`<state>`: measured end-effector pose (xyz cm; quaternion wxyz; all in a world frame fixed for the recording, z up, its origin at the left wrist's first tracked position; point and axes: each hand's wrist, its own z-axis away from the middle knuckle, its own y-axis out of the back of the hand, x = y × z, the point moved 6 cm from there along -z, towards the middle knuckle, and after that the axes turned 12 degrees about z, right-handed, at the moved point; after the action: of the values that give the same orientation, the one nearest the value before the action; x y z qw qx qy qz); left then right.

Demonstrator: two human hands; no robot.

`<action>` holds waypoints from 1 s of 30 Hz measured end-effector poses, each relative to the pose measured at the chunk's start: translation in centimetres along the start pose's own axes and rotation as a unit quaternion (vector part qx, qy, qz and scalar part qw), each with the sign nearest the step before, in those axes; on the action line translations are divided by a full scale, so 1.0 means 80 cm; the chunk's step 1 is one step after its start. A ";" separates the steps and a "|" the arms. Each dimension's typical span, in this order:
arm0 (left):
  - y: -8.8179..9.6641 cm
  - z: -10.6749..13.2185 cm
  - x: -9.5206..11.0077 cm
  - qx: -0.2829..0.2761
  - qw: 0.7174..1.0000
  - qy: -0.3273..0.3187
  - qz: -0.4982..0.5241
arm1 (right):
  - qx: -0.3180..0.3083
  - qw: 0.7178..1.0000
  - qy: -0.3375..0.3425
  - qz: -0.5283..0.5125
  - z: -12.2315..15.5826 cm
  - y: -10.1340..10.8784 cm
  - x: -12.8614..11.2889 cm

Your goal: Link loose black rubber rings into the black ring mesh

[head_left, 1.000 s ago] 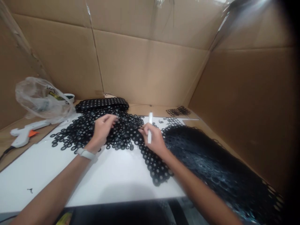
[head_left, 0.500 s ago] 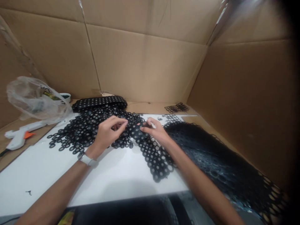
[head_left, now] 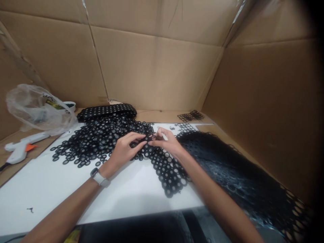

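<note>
On the board (head_left: 121, 189), the ringed strip (head_left: 168, 172) slants lengthwise toward near-right.

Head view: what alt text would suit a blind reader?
The left hand and right hand, which holds a white stick, are close together at the far end of a strip of joined black rings. A heap of black rings lies left on a white board; a dark mesh spreads at right.

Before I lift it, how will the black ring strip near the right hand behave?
Probably floppy: the black ring strip looks made of joined rings. Likely light, given its apparent openings. Its scalloped edge might snag the ring pile beside it.
</note>
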<state>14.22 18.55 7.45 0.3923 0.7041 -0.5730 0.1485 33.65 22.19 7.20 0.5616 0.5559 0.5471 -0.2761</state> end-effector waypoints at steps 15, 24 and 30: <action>0.001 0.004 -0.008 0.056 0.996 0.068 -0.015 | 0.029 0.997 0.071 0.031 0.002 -0.017 0.002; 0.078 -0.006 -0.048 0.200 0.968 0.141 -0.048 | 0.087 0.993 0.058 0.046 -0.002 -0.003 0.010; 0.120 -0.007 -0.081 0.230 0.958 0.169 -0.031 | 0.083 0.994 0.052 0.056 -0.009 0.005 0.020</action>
<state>3.55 23.10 7.26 0.3151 0.7572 -0.4269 0.3809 34.22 23.39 6.03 0.4987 0.6441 0.5189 -0.2591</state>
